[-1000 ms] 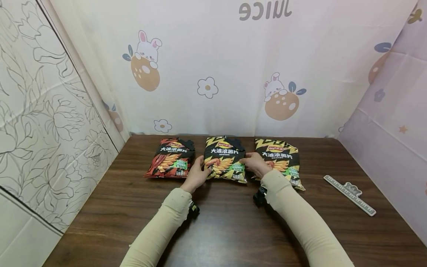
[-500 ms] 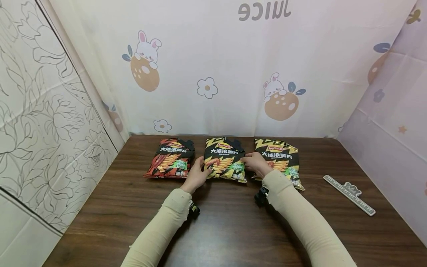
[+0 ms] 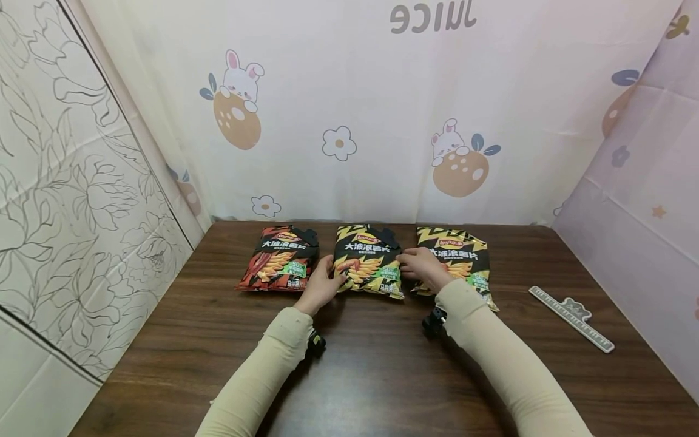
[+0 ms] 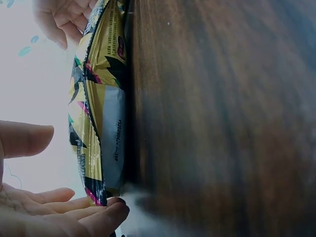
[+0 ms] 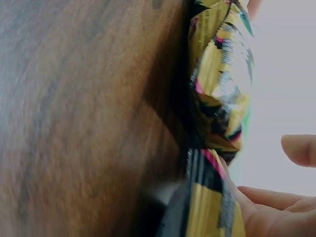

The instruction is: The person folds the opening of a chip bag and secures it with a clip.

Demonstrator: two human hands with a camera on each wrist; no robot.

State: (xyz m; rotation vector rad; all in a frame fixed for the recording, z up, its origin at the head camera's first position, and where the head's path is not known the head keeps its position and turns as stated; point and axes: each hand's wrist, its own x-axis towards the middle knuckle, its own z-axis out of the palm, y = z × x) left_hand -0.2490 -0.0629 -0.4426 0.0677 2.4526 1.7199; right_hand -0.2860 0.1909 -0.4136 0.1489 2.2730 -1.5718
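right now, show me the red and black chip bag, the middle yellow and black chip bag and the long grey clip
Red and black chip bag (image 3: 280, 260): head view, printed front.
Middle yellow and black chip bag (image 3: 367, 262): head view, printed front.
Long grey clip (image 3: 571, 319): head view, straight bar.

Softly bright head view, pale sheen on the tabletop, blur and pale haze in both wrist views

Long cream sleeves with bunched cuffs, black wrist cameras.
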